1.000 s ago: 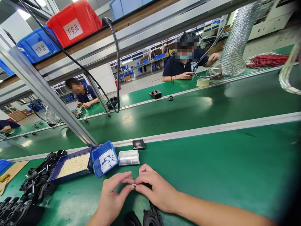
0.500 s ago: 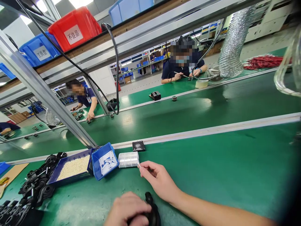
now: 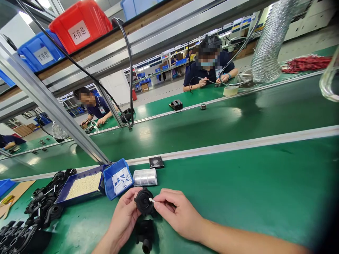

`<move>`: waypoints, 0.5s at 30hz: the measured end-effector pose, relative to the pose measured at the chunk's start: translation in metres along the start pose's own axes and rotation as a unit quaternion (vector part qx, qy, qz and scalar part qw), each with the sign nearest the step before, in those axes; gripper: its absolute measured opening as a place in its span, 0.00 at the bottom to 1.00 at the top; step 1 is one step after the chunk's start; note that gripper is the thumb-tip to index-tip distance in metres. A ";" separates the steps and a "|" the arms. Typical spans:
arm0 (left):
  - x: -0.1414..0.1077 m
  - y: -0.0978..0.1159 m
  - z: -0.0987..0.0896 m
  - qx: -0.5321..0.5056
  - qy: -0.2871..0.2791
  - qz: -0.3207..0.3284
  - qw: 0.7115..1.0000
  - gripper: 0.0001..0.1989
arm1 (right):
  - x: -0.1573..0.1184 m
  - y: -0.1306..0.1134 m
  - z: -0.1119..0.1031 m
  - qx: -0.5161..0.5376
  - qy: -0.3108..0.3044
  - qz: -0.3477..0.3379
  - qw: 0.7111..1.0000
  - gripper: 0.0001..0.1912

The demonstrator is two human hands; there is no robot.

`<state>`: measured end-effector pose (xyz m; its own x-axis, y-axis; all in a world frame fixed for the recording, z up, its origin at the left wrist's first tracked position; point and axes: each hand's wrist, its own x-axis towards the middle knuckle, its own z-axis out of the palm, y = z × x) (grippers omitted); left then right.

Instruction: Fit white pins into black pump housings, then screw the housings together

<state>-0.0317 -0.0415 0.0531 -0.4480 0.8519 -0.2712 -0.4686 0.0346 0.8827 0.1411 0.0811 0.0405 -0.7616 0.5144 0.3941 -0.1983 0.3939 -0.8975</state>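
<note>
My left hand [image 3: 125, 215] grips a black round part [image 3: 144, 201] by its left side, with its ringed face turned up toward the camera. My right hand [image 3: 176, 211] pinches a small white piece [image 3: 152, 200] between thumb and fingertips, at the right edge of that face. Just below, another black part [image 3: 145, 235] rests on the green table. Beyond my hands are a clear plastic case [image 3: 145, 177], a blue bin with white strips [image 3: 118, 179] and a dark blue tray of small cream pieces [image 3: 84, 186].
Many black parts [image 3: 43, 208] lie at the left. A flat black block [image 3: 156, 162] sits by the white rail [image 3: 212, 151]. A metal post [image 3: 66, 113] slants down behind the bins. People [image 3: 209, 67] work across the green belt [image 3: 169, 128].
My left hand has risen from the lower edge and holds the black part up. My right hand has moved down and left from the clear case to that part.
</note>
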 end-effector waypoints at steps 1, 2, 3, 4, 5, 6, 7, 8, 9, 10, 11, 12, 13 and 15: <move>-0.001 -0.001 0.000 0.005 0.000 0.002 1.000 0.19 | 0.000 0.001 0.001 -0.002 -0.003 0.004 1.000 0.14; -0.001 -0.002 0.000 0.008 0.002 0.006 1.000 0.19 | 0.000 0.002 0.001 -0.003 -0.006 0.008 1.000 0.14; -0.001 -0.003 0.000 0.010 0.003 0.010 1.000 0.20 | 0.000 0.003 0.002 -0.004 -0.011 0.011 1.000 0.14; -0.001 -0.004 -0.001 0.012 0.005 0.015 1.000 0.21 | 0.000 0.004 0.002 -0.004 -0.016 0.012 1.000 0.13; -0.001 -0.005 -0.001 0.017 0.005 0.021 1.000 0.22 | -0.001 0.004 0.003 -0.005 -0.020 0.011 1.000 0.13; -0.001 -0.006 -0.002 0.027 0.004 0.030 0.999 0.22 | -0.001 0.004 0.003 -0.006 -0.023 0.011 1.000 0.13; 0.000 -0.006 -0.003 0.042 0.004 0.041 0.998 0.23 | 0.000 0.004 0.003 -0.007 -0.025 0.011 1.000 0.12; 0.000 -0.006 -0.005 0.064 0.005 0.055 0.996 0.22 | 0.000 0.004 0.003 -0.008 -0.026 0.013 1.000 0.12; 0.000 -0.006 -0.006 0.091 0.005 0.071 0.993 0.22 | 0.000 0.004 0.003 -0.010 -0.024 0.017 1.000 0.12; 0.000 -0.006 -0.008 0.121 0.003 0.087 0.989 0.22 | 0.001 0.004 0.004 -0.010 -0.019 0.023 1.000 0.12; 0.000 -0.005 -0.010 0.150 -0.002 0.102 0.983 0.21 | 0.002 0.005 0.004 -0.010 -0.014 0.031 0.999 0.12; 0.000 -0.004 -0.012 0.175 -0.010 0.114 0.978 0.21 | 0.003 0.005 0.004 -0.009 -0.009 0.039 0.999 0.12; 0.000 -0.002 -0.014 0.195 -0.019 0.124 0.973 0.20 | 0.003 0.006 0.004 -0.007 -0.005 0.048 0.999 0.12; -0.001 0.001 -0.017 0.224 -0.035 0.136 0.964 0.19 | 0.003 0.008 0.004 0.003 -0.010 0.062 0.998 0.12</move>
<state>-0.0447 -0.0508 0.0477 -0.4478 0.8941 0.0057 0.0420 0.0146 0.9990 0.1345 0.0826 0.0340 -0.7923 0.5437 0.2769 -0.1067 0.3233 -0.9403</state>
